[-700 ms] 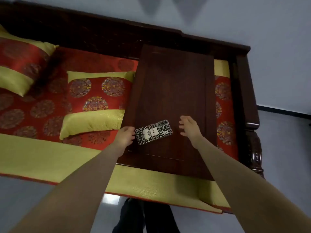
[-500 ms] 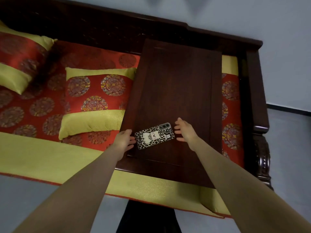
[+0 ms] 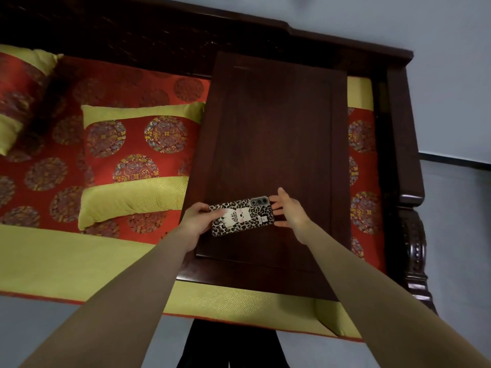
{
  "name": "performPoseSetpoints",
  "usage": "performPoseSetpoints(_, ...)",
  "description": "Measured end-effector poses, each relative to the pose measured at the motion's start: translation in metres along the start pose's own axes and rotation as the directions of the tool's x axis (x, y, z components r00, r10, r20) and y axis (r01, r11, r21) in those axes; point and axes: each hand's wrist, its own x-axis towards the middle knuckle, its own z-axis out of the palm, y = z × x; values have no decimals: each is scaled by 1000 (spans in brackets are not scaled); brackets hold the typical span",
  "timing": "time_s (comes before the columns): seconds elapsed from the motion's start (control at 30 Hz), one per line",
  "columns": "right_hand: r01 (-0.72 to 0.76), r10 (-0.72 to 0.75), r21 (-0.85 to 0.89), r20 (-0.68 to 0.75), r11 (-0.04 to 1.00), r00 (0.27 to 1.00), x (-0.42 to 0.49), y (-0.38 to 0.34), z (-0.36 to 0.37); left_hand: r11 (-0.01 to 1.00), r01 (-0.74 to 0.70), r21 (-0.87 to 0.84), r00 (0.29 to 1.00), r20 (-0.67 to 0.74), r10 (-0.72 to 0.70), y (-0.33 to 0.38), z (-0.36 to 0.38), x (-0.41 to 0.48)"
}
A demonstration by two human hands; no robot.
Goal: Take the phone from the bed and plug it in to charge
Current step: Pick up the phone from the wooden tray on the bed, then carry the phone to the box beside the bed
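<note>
The phone lies face down in a leopard-print case with a white cartoon figure, camera end to the right. It rests on a dark wooden low table standing on the bed. My left hand grips the phone's left end, thumb over the case. The fingers of my right hand touch and curl around its right end by the camera. No charger or cable is visible.
A red and yellow-green cushion lies left of the table, another cushion at the far left. The dark carved bed frame rises behind and on the right. Grey floor shows right of the bed.
Both hands have closed in on the phone: the left now grips its left end and the right has reached its camera end. The view has shifted slightly closer.
</note>
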Motion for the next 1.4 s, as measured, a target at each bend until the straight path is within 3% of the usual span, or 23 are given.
performPoseSetpoints(0.07,-4,4,0,2,1000,1000,-1,0,-1,998,-44,40,999,5,44,0,5,-1)
performPoseSetpoints(0.17,38,-37,-48,26,998,999,-2,2,-1,995,-35,-90,997,62,40,4,9,-6)
performPoseSetpoints(0.23,201,-185,-248,85,948,979,-4,5,-2,991,-44,-130,996,73,54,5,8,-9)
performPoseSetpoints(0.3,415,-358,-516,211,749,909,-8,5,-1,983,-52,-178,993,91,69,7,3,-15)
performPoseSetpoints(0.37,556,-477,-657,323,509,818,-13,0,0,969,-60,-240,990,112,89,8,-6,-22)
performPoseSetpoints(0.53,693,-606,-700,480,170,634,-32,-32,22,898,-107,-427,982,98,164,-5,-51,-48)
performPoseSetpoints(0.63,762,-569,-647,627,-1,532,-48,-50,62,851,-139,-507,984,23,175,-30,-87,-72)
performPoseSetpoints(0.87,885,-376,-385,885,-263,274,-109,-63,204,680,-255,-687,966,-201,159,-97,-188,-139)
performPoseSetpoints(1.0,867,-274,-337,930,-367,245,-150,-53,288,613,-314,-725,944,-309,118,-137,-249,-168)
performPoseSetpoints(1.13,866,-227,-300,948,-400,224,-192,-27,380,591,-311,-744,935,-351,51,-181,-328,-201)
performPoseSetpoints(1.4,881,-85,-118,992,-458,89,-295,16,592,464,-335,-820,883,-445,-150,-270,-517,-260)
